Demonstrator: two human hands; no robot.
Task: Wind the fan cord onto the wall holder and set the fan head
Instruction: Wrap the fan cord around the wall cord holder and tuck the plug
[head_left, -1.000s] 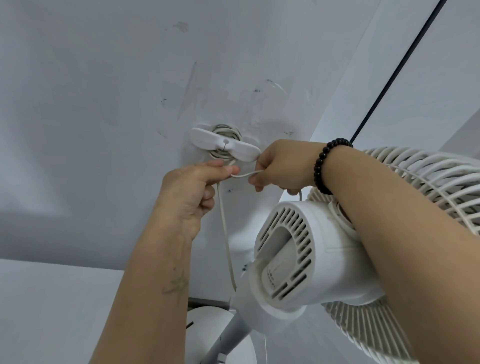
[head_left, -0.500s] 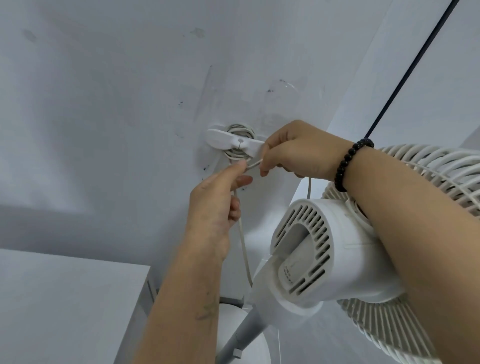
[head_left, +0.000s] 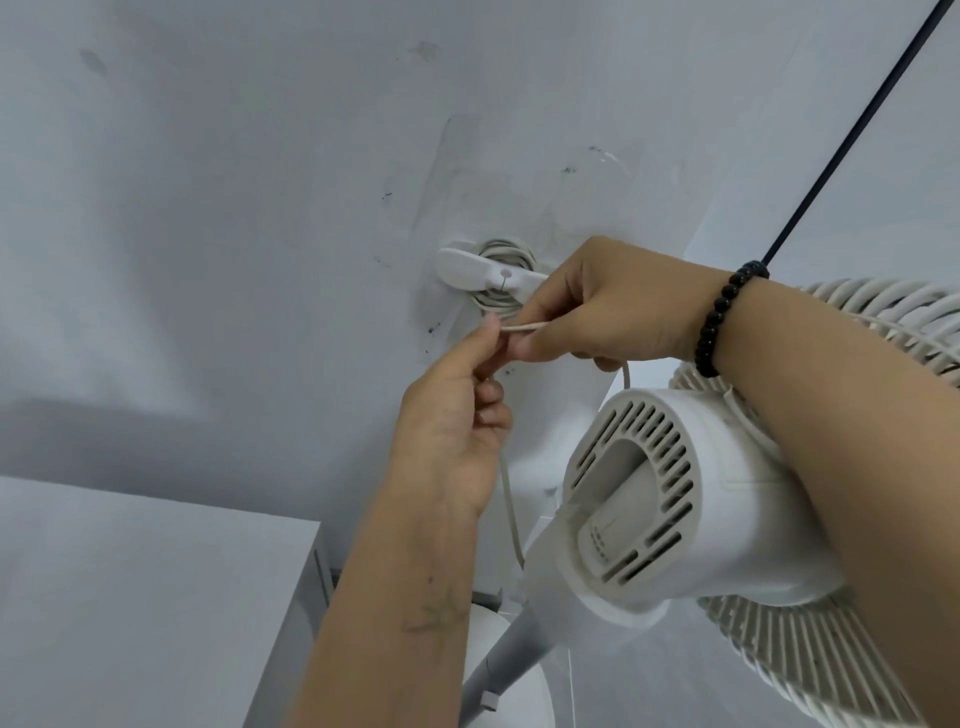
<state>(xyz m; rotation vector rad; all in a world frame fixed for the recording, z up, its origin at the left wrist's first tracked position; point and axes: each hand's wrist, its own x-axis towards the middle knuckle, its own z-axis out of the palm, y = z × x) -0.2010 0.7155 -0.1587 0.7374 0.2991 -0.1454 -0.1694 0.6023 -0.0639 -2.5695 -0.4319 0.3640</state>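
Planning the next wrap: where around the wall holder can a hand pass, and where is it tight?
Free: bare wall left of and above the wall holder. Crowded: just below and right of it, where the left hand and right hand pinch the cord; the fan head fills the lower right.

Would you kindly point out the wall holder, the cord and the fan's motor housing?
wall holder (head_left: 470, 266): head view, on its left white arm.
cord (head_left: 510, 512): head view, hanging stretch below the hands.
motor housing (head_left: 737, 525): head view, smooth white side.
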